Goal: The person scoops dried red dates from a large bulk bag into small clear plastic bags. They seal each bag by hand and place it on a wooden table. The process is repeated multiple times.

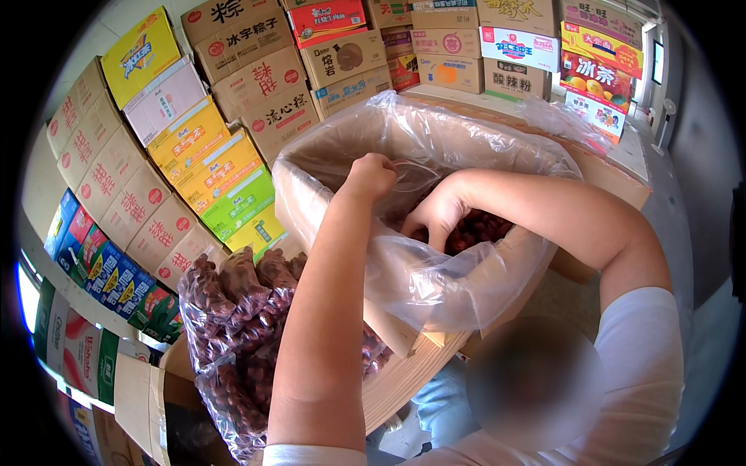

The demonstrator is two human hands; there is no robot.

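Filled bags (233, 318), overlapping too much to count, crowd the left of the worktop (420, 380), while the left hand (373, 176) closes its fingers on what looks like one clear pouch (416, 177), apparently to keep its mouth spread. The right hand (439, 211) dips into dark red fruit (486, 230) inside one carton (385, 324), its grip hidden; one liner (466, 281) drapes over the rim, probably keeping the fruit clean.

Light wooden table (416, 380), pale floor (402, 439) below. Stacked cartons (171, 147) left of table and beyond it. Grey wall (707, 116) right of table; bright light (27, 299) far left.
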